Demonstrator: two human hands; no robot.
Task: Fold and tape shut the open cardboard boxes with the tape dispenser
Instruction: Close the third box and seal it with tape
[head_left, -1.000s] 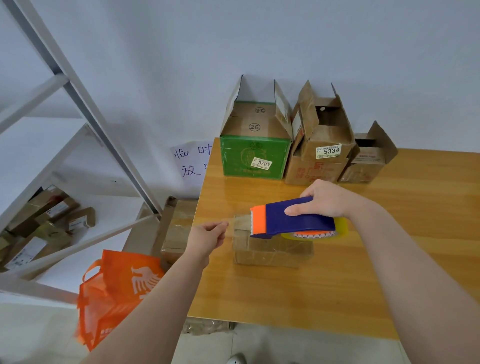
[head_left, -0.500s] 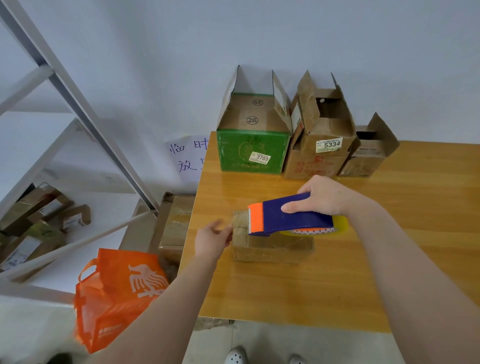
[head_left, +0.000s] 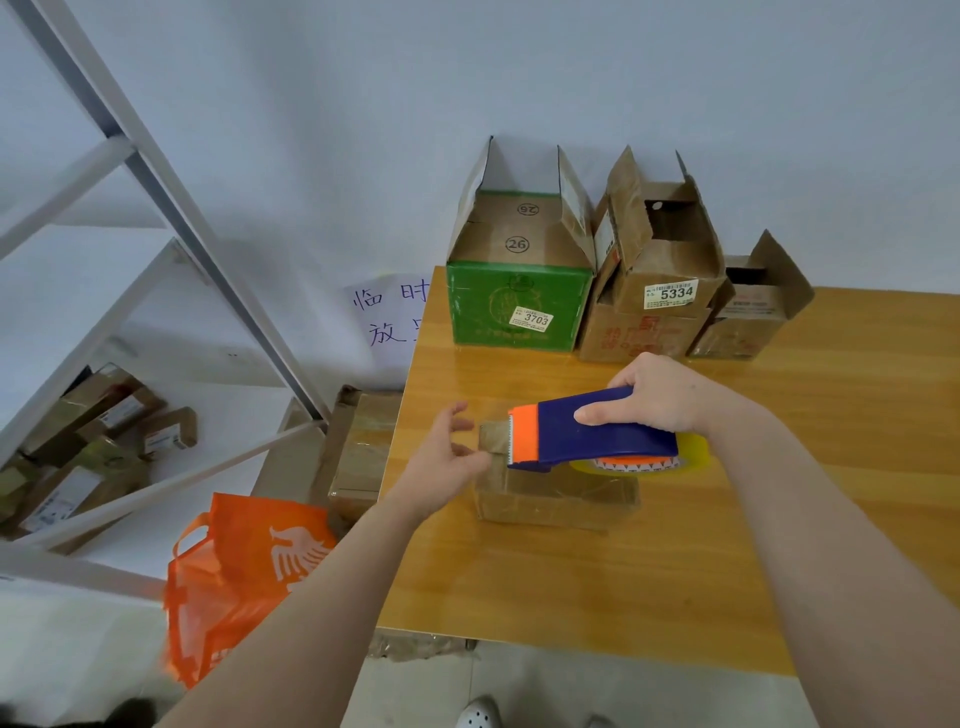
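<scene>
Now our right hand (head_left: 660, 395) grips the tape dispenser (head_left: 592, 436) over the box (head_left: 556, 499); our left hand (head_left: 447, 462), fingers slack, touches its end. A sliding box could skew sealing.

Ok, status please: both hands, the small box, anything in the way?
Right hand grips tape dispenser, above small box. Left hand touches box's left end. Three open boxes stand behind, not in the way.

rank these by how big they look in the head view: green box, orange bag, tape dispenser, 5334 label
1. green box and orange bag: look about alike, so not ranked
2. tape dispenser
3. 5334 label
</scene>
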